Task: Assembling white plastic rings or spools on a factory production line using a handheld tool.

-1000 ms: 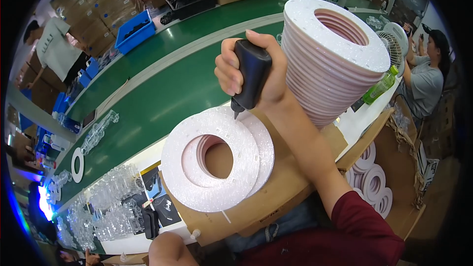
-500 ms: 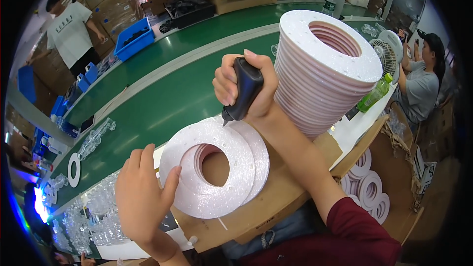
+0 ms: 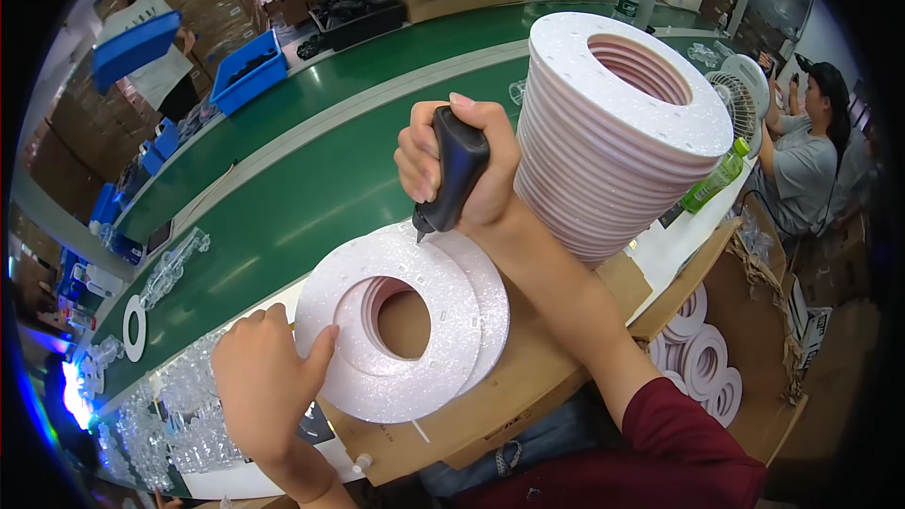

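The right hand (image 3: 494, 179) is wrapping its grip tightly around a black handheld tool (image 3: 460, 158), whose narrow tip is pointing down at the upper rim of the top white ring (image 3: 451, 320). This glittery ring is lying on cardboard (image 3: 537, 385) in front of the person, partly covering another ring (image 3: 492, 297) that is showing along its right side. The left hand (image 3: 262, 386) is resting by the top ring's left edge, its thumb standing apart from the folded fingers; I cannot tell whether its grip is pinching the rim. A tall stack of rings (image 3: 594, 170) is standing just behind the right forearm, near a green bottle (image 3: 718, 179). Clear plastic pieces (image 3: 193, 419) are lying left of the left hand, a green conveyor belt (image 3: 283, 203) is running beyond, and smaller rings (image 3: 705, 358) are sitting inside an open carton (image 3: 759, 349) at the right.
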Demonstrator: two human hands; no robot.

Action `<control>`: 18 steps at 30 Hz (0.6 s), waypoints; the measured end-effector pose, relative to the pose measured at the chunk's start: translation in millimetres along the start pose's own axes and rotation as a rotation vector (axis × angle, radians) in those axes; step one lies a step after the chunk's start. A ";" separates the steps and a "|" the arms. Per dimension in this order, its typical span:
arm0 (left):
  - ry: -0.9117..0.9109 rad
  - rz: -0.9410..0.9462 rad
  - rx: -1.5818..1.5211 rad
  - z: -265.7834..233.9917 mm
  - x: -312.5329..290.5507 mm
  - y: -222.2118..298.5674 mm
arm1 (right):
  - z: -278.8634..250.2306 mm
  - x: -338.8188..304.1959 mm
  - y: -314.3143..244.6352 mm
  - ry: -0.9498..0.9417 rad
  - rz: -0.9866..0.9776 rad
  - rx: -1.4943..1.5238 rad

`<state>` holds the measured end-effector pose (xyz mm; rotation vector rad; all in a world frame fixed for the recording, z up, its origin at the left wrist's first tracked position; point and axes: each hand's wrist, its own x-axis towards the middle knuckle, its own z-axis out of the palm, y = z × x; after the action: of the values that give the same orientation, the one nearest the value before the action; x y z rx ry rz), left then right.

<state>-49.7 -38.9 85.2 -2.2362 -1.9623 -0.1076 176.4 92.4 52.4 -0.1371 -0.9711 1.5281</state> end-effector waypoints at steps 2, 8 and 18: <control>0.011 0.002 0.012 -0.5 -1.4 -2.8 | 4.5 1.7 0.6 0.004 -0.001 0.006; -0.026 0.039 -0.065 9.4 5.7 -6.2 | 11.1 -2.5 -15.4 0.034 0.039 -0.012; -0.020 0.060 -0.107 12.4 10.0 -4.1 | 18.6 -7.6 5.1 -0.029 0.042 0.119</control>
<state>-53.1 -26.5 74.9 -2.3700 -1.9406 -0.1880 163.2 77.3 57.7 -0.0509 -0.9021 1.6263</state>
